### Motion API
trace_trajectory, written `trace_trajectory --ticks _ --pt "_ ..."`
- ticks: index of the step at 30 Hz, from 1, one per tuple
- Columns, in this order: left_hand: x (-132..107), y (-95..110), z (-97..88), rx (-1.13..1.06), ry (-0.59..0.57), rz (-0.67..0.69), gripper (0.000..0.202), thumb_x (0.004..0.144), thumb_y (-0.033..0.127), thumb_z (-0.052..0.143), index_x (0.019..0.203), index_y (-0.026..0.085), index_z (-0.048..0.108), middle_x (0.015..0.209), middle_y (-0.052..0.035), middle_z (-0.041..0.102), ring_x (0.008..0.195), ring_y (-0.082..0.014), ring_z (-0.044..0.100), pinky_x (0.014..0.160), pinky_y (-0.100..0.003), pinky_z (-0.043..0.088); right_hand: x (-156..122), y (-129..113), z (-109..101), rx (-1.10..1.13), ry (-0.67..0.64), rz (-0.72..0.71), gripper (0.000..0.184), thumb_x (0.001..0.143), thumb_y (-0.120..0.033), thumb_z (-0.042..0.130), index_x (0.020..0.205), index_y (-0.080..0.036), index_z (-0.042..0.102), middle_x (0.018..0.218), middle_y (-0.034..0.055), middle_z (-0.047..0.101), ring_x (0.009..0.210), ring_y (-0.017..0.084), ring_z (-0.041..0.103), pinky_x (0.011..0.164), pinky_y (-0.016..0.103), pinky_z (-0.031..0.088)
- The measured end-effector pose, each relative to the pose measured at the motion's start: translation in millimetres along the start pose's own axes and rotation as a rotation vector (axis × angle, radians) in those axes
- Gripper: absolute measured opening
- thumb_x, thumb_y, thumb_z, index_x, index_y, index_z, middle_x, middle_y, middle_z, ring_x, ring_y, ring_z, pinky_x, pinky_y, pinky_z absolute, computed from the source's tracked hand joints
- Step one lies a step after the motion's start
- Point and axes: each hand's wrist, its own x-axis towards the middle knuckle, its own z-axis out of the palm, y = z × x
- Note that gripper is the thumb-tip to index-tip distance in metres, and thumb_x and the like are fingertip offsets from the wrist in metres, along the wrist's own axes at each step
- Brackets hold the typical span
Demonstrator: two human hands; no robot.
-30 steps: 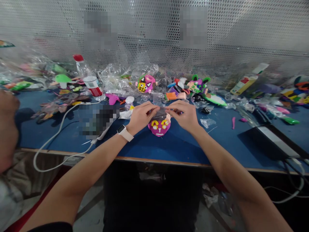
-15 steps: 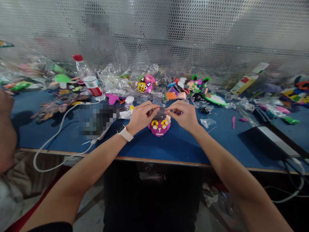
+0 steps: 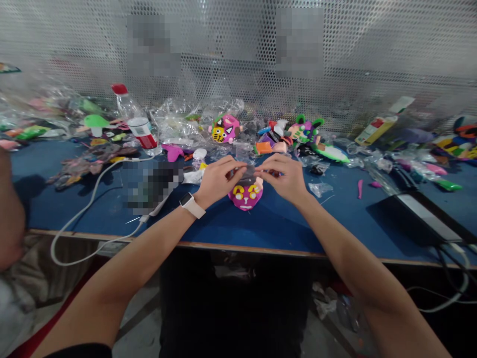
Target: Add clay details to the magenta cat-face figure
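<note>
A magenta clay cat face (image 3: 245, 203) with yellow-ringed eyes, a white nose and a white mouth lies on the blue table, partly covered by my fingers. Across its top is a thin dark grey piece (image 3: 249, 174); whether this is clay or plastic film I cannot tell. My left hand (image 3: 220, 180), with a pale-strapped watch above the wrist, pinches this piece at its left side. At the right side my right hand (image 3: 285, 178) holds it between thumb and forefinger. A small pinkish lump (image 3: 258, 185) sits at the face's upper right.
Behind the hands are a pink-and-yellow clay face (image 3: 225, 129), a green-eared clay figure (image 3: 306, 130) and clear wrappers. A phone (image 3: 158, 188) with a white cable and a bottle (image 3: 139, 127) stand left. To the right lies a black box-like device (image 3: 417, 216). Someone's arm (image 3: 11, 209) shows far left.
Almost nothing differs. Both hands keep their pinch at the top of the cat face, and the other person's arm at the far left has shifted slightly.
</note>
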Motion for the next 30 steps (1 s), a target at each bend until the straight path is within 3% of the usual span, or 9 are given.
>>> trace_trajectory --ticks 4,8,13,20,25,30 --pt "0 0 0.4 0.002 0.002 0.003 0.021 0.104 0.031 0.061 0.106 0.02 0.078 0.084 -0.0024 0.071 0.064 -0.011 0.059 0.063 -0.026 0.048 0 1 1 0.018 -0.015 -0.02 0.012 0.1 -0.029 0.073 0.106 -0.028 0.082 0.098 0.0033 0.078 0.074 0.015 0.071 0.065 0.029 0.056" --pt "0 0 0.2 -0.008 -0.009 0.004 0.02 0.104 0.03 0.06 0.106 0.021 0.078 0.084 -0.0023 0.07 0.065 -0.0112 0.059 0.063 -0.025 0.047 -2 0 1 0.056 -0.047 0.041 0.017 0.101 -0.025 0.07 0.113 -0.029 0.081 0.106 0.003 0.08 0.064 0.013 0.07 0.061 0.03 0.057" --pt "0 1 -0.6 -0.007 -0.017 -0.001 0.022 0.105 0.031 0.059 0.108 0.021 0.078 0.084 -0.0024 0.07 0.064 -0.0116 0.059 0.063 -0.026 0.047 -3 -1 0 0.095 -0.104 0.131 0.012 0.099 -0.031 0.072 0.107 -0.029 0.081 0.107 0.0031 0.081 0.063 0.014 0.071 0.061 0.032 0.059" --pt "1 2 -2.3 -0.015 -0.022 0.003 0.023 0.105 0.032 0.059 0.107 0.019 0.078 0.083 -0.0024 0.069 0.065 -0.0114 0.058 0.063 -0.026 0.047 0 -1 -2 0.131 -0.169 0.07 0.013 0.094 -0.039 0.078 0.093 -0.027 0.081 0.09 0.0024 0.078 0.073 0.016 0.069 0.064 0.03 0.054" --pt "1 3 -2.9 -0.025 -0.023 0.005 0.022 0.105 0.031 0.06 0.107 0.019 0.078 0.08 -0.0011 0.067 0.063 -0.0109 0.056 0.063 -0.026 0.046 1 -1 -4 0.181 -0.273 0.093 0.013 0.095 -0.037 0.076 0.094 -0.025 0.081 0.095 0.0042 0.077 0.077 0.016 0.069 0.066 0.03 0.053" --pt "1 3 -3.1 -0.029 -0.028 -0.001 0.023 0.105 0.033 0.059 0.108 0.019 0.078 0.08 -0.0009 0.067 0.063 -0.011 0.056 0.063 -0.026 0.045 1 3 -10 0.2 -0.356 0.145 0.014 0.097 -0.034 0.072 0.1 -0.024 0.082 0.095 0.0035 0.077 0.065 0.012 0.06 0.061 0.029 0.046"
